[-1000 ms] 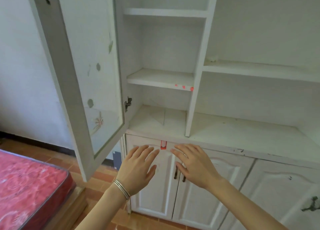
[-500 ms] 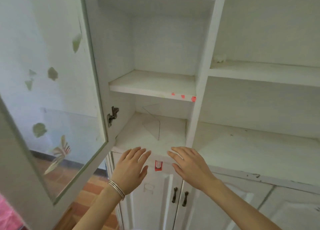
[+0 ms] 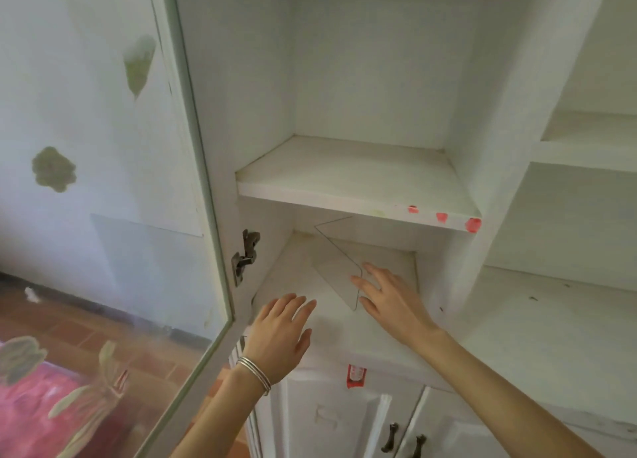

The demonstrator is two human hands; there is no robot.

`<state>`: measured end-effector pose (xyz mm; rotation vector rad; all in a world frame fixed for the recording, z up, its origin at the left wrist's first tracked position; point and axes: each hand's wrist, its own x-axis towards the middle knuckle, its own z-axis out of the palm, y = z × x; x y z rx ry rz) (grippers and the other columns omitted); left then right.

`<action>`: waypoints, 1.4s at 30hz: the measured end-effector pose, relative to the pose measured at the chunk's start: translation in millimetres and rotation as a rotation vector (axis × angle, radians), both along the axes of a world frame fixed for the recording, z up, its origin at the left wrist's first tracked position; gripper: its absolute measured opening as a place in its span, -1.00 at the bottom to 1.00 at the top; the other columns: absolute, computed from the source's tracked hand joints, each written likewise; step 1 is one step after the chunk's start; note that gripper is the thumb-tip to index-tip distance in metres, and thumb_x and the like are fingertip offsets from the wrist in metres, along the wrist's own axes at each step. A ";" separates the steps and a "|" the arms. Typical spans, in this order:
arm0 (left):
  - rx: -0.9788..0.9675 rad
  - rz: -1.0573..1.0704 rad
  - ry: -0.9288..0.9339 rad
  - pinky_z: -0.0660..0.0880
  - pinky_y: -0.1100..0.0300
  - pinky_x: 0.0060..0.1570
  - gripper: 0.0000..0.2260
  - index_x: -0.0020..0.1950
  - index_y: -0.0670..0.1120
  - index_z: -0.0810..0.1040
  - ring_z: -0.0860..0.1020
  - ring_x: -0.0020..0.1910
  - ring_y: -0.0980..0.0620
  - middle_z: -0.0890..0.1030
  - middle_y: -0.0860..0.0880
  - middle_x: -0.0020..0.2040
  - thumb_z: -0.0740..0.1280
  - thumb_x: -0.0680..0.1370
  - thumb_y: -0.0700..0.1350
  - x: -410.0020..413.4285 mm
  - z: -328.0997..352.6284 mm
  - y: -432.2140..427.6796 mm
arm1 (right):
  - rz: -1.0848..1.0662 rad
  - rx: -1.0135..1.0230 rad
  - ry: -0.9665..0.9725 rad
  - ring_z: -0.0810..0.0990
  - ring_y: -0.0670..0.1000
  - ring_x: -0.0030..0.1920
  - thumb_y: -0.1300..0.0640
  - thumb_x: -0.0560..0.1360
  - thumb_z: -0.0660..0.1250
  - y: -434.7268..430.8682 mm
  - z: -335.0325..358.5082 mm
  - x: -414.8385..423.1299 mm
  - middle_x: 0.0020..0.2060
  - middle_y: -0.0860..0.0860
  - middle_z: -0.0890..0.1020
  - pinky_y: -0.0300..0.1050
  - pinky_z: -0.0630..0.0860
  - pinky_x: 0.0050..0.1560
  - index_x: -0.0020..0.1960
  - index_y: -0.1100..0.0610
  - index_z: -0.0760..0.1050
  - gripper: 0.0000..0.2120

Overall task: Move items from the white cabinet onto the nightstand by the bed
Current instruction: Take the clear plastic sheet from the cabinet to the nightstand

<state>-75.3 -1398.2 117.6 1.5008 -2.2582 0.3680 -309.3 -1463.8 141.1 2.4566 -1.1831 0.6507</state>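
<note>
Glass pane (image 3: 339,268), clear and roughly triangular, leans in the lowest open compartment of the white cabinet (image 3: 482,168), its base on the counter (image 3: 537,323) and its top edge near the shelf (image 3: 348,182) above. Nearest the camera, the left hand (image 3: 281,333), bangles (image 3: 255,371) on its wrist, hovers spread and empty over the counter's front edge. Just beyond, the right hand (image 3: 389,299) reaches flat with fingers apart, its fingertips at the pane's rounded corner, gripping nothing. The glass door (image 3: 113,182) stands swung wide on the left. The shelf's top is bare, with red spots (image 3: 473,224) on its front edge.
</note>
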 end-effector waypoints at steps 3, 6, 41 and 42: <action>0.010 -0.010 0.004 0.53 0.07 0.05 -0.58 0.20 -0.04 0.57 0.58 0.09 -0.02 0.62 0.00 0.09 0.12 0.45 0.05 1.5 -4.7 -8.3 | -0.004 0.041 -0.023 0.61 0.16 -0.02 0.18 0.33 0.51 -23.2 -8.3 10.0 0.15 0.20 0.55 -0.04 0.59 -0.21 0.16 0.15 0.55 -0.59; -0.009 -0.032 -0.003 0.52 0.08 0.08 -0.62 0.22 -0.03 0.55 0.57 0.11 -0.01 0.62 0.01 0.11 0.26 0.44 0.04 2.2 -9.5 -15.0 | -0.016 0.112 -0.070 0.62 0.19 -0.02 0.24 0.32 0.52 -45.1 -14.4 20.2 0.15 0.24 0.55 -0.03 0.62 -0.34 0.13 0.19 0.55 -0.60; -0.040 0.150 0.010 0.38 -0.04 0.26 -0.23 0.35 -0.04 0.40 0.45 0.30 -0.08 0.46 -0.09 0.35 0.60 0.19 -0.02 -67.1 -23.6 100.4 | 0.320 0.553 -0.862 0.59 -0.14 -0.17 0.36 0.41 0.42 81.8 34.0 -31.2 -0.16 -0.03 0.60 -0.37 0.53 -0.15 -0.07 0.11 0.63 -0.81; -0.045 0.172 0.012 0.39 -0.04 0.25 -0.21 0.36 -0.05 0.38 0.44 0.30 -0.08 0.46 -0.10 0.35 0.60 0.19 -0.03 -73.3 -23.0 113.1 | 0.329 0.611 -0.888 0.59 -0.14 -0.17 0.34 0.40 0.43 89.2 38.4 -37.2 -0.16 0.01 0.61 -0.39 0.51 -0.14 -0.07 0.11 0.63 -0.81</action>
